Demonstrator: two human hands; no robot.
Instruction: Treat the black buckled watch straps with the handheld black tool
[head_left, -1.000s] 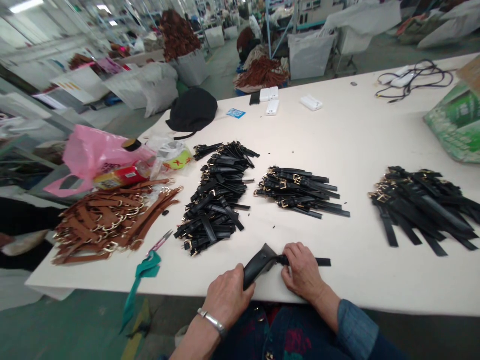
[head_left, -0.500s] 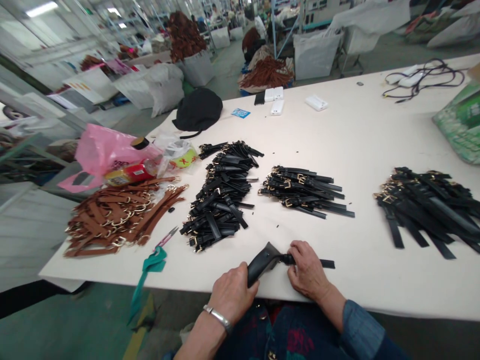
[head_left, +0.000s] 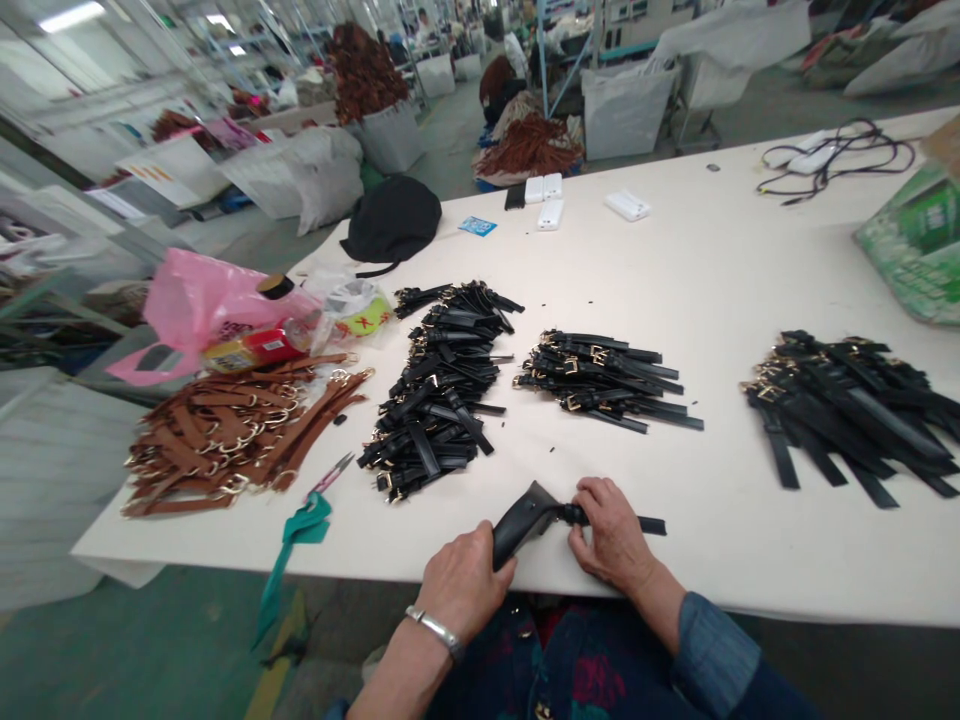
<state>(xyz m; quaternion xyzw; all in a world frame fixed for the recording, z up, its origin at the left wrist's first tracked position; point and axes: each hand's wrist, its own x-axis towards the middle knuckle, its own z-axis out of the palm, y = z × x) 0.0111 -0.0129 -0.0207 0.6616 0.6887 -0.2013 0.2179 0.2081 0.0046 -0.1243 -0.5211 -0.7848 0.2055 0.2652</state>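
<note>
Near the table's front edge I hold a black leather strap [head_left: 523,522] in both hands. My left hand [head_left: 466,585] is closed round its wide part, which is bent up off the table. My right hand [head_left: 611,535] pinches the narrower section by the join, with the strap's flat tail [head_left: 652,526] sticking out to the right. My right fingers hide any buckle there. Just beyond my hands lie a small pile of black buckled straps [head_left: 607,380] and a larger heap of them [head_left: 439,390] to its left.
Another black strap pile [head_left: 847,410] lies at the right. Brown straps with metal rings [head_left: 217,430], thread snips [head_left: 330,477] tied with green cloth [head_left: 304,525], and a pink bag [head_left: 195,300] are at the left. A black cap [head_left: 394,220] and white devices [head_left: 550,214] sit farther back.
The whole view has shifted slightly. Both hands keep the same grip on the black strap, with hardly any movement.
</note>
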